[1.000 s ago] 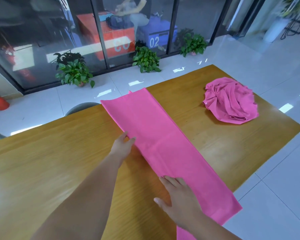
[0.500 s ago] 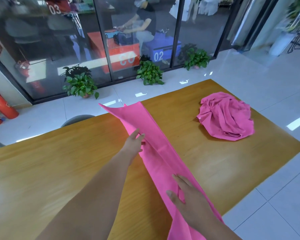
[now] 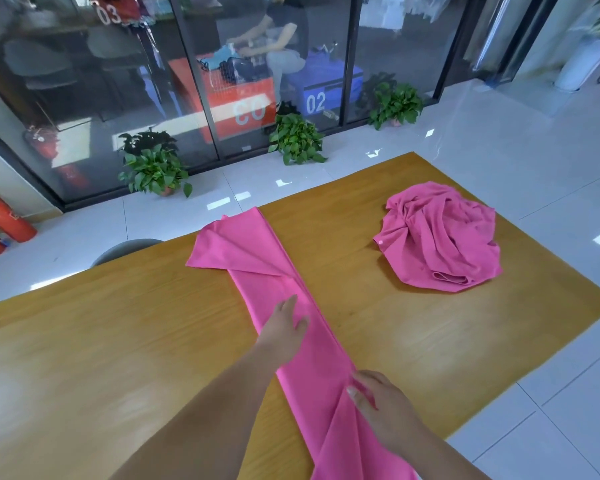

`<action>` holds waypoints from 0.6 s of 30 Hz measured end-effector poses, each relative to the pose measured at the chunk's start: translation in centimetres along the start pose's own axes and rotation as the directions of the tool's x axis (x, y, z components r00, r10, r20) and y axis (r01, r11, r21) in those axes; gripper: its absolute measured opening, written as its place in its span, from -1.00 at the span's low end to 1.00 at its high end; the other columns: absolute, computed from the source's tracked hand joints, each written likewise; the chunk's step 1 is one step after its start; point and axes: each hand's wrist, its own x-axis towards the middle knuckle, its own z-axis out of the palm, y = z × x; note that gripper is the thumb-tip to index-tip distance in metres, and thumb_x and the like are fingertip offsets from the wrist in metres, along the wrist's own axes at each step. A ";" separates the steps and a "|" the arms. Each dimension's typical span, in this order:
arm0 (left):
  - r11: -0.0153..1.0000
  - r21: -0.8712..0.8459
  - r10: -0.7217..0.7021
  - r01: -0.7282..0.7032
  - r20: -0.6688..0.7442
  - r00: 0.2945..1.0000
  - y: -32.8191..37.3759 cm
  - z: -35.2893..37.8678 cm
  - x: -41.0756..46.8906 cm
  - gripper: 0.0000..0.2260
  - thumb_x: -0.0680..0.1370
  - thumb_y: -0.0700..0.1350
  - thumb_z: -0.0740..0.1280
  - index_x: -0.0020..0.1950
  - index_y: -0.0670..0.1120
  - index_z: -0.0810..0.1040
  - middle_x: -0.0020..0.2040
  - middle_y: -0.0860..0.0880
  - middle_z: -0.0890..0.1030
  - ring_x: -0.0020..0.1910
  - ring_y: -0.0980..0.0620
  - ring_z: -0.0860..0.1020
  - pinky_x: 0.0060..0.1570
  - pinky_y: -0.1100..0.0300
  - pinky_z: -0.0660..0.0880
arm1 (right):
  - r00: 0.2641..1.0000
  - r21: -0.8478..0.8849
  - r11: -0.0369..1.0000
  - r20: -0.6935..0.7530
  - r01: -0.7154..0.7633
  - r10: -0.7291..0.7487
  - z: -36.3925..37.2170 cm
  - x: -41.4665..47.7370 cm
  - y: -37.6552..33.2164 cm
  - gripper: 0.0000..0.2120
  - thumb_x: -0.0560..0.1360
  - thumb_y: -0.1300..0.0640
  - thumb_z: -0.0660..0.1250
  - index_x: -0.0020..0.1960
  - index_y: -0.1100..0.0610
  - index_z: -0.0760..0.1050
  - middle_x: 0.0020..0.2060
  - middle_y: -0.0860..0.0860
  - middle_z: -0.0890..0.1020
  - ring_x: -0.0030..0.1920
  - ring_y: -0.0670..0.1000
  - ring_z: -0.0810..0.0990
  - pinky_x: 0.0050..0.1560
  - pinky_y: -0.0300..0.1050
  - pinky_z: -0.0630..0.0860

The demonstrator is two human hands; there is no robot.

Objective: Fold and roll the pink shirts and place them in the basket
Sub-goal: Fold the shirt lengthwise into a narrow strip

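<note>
— Pink shirt (image 3: 291, 278), folded into a long strip, lies mid-way along the wooden table (image 3: 101, 341). Which step?
— Lengthwise folding, probably: left hand (image 3: 286, 327) presses flat on it, right hand (image 3: 378, 403) pinches its near fold. Next, smooth and roll. 1 crumpled shirt (image 3: 440, 237) waits far right; no basket visible.

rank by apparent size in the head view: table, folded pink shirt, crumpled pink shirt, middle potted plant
table
folded pink shirt
crumpled pink shirt
middle potted plant (farther away, so real size unsure)
</note>
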 end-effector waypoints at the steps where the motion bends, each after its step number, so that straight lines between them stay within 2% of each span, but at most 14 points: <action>1: 0.999 0.023 0.030 -0.029 -0.019 0.999 -0.6 1.1 -1.3 -0.44 0.74 0.07 0.21 0.72 0.05 0.14 0.67 -0.04 0.26 0.59 -0.11 0.35 0.53 -0.05 0.34 | 1.000 -0.004 1.000 -0.010 0.006 -0.006 0.0 -0.2 0.4 -0.03 0.43 -0.63 -0.12 0.60 -0.07 0.39 0.50 -0.18 0.39 0.45 -0.17 0.41 0.52 -0.22 0.30; 6: 0.964 0.172 0.212 -0.202 -0.047 0.976 -3.6 5.1 -8.5 -0.51 0.71 0.00 0.24 0.66 0.06 0.29 0.55 0.09 0.43 0.57 0.04 0.32 0.57 0.05 0.28 | 0.993 -0.008 0.999 -0.108 0.046 -0.047 1.0 -2.1 1.7 -0.34 0.60 -0.43 0.01 0.54 -0.15 0.45 0.37 -0.33 0.42 0.35 -0.26 0.46 0.43 -0.17 0.44; 11: 0.904 0.265 0.350 -0.334 -0.012 0.937 -5.6 7.5 -14.0 -0.55 0.68 0.02 0.21 0.59 0.09 0.38 0.47 0.15 0.47 0.48 0.08 0.34 0.47 0.04 0.38 | 0.974 -0.029 0.999 -0.224 0.021 -0.027 2.7 -5.1 2.8 -0.60 0.69 -0.18 0.18 0.46 -0.13 0.53 0.27 -0.29 0.47 0.24 -0.23 0.53 0.33 -0.14 0.49; 15: 0.936 0.160 0.313 -0.314 0.033 0.949 -6.7 8.9 -18.1 -0.56 0.68 0.11 0.23 0.56 0.13 0.36 0.40 0.19 0.41 0.31 0.11 0.45 0.33 0.09 0.48 | 0.968 0.014 0.998 -0.240 -0.066 0.068 4.2 -8.3 3.8 -0.67 0.71 -0.12 0.23 0.43 -0.13 0.55 0.27 -0.22 0.53 0.19 -0.19 0.56 0.23 -0.15 0.50; 18: 0.984 0.043 0.174 -0.176 0.048 0.984 -7.0 9.8 -20.7 -0.57 0.66 0.14 0.31 0.53 0.20 0.34 0.27 0.23 0.38 0.06 0.19 0.54 0.11 0.18 0.58 | 0.968 0.065 0.996 -0.239 -0.068 0.082 4.4 -10.0 4.4 -0.67 0.71 -0.13 0.23 0.43 -0.15 0.54 0.25 -0.22 0.55 0.20 -0.25 0.53 0.20 -0.22 0.44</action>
